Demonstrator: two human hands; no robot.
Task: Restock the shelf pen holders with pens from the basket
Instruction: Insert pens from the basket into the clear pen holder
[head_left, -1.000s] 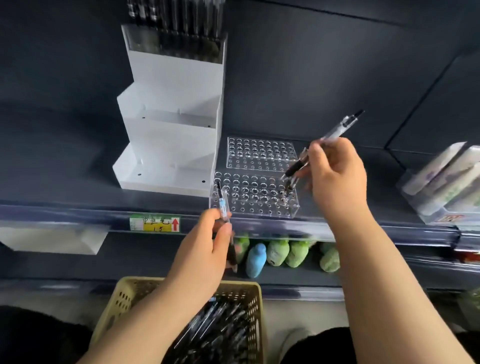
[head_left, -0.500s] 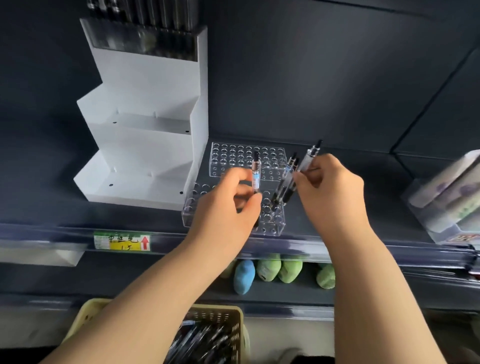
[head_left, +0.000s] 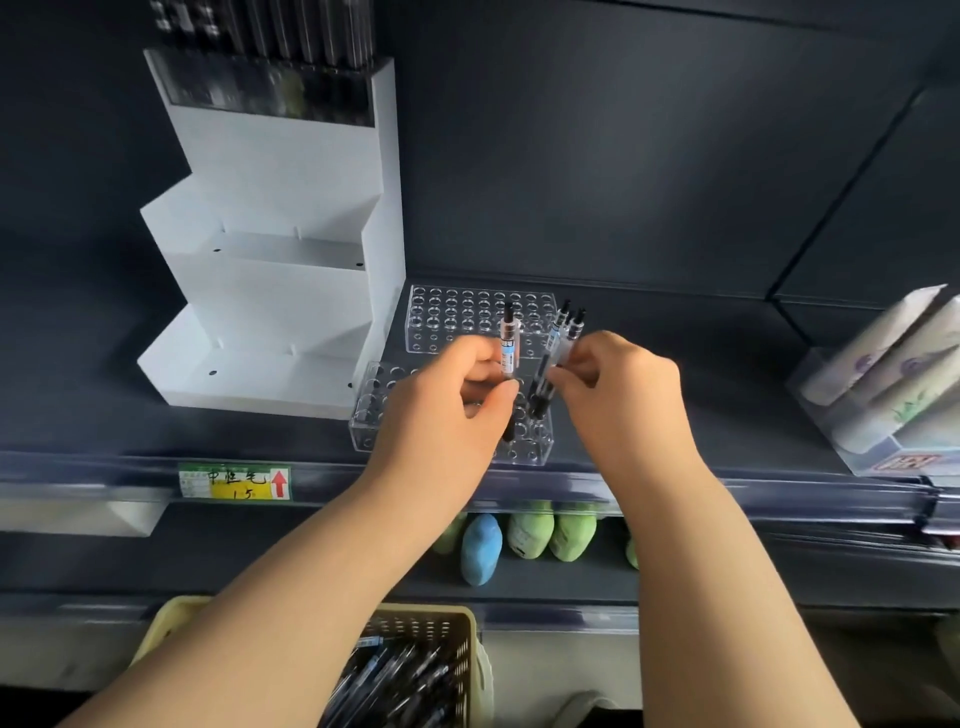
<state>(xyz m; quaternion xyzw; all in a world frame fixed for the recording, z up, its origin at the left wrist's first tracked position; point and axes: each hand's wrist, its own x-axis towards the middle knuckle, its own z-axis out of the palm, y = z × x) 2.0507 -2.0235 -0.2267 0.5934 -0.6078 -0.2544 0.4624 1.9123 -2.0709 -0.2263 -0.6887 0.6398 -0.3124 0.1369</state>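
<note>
Here, in the head view, your left hand is curled, thumb and fingertips pinching a single clear pen by its lower barrel. The pen stands nearly upright, dark end up. Its lower end drops past your fingers over the right part of the front holder, a clear block of round holes at the shelf's front edge. Whether the tip sits in a hole is hidden by your hand.

Your right hand is just beside it, near but not touching. Its fingers are curled and pinch a cluster of pens. Three tops show, leaning slightly right, and their dark lower ends are down in the front holder's holes. Which of the three you actually grip, I cannot tell.

Directly behind the front holder sits the rear holder, clear and drilled in the same way. To the left of both stands a white stepped display, with dark pens packed into its top tier.

A green and yellow price label with a red arrow is fixed to the shelf rail. Below the rail, green and blue soft shapes lie in a row.

At the bottom, between your forearms, is the beige perforated basket, which holds a heap of loose pens. At the far right, pale rolled packs lean in a clear box.
</note>
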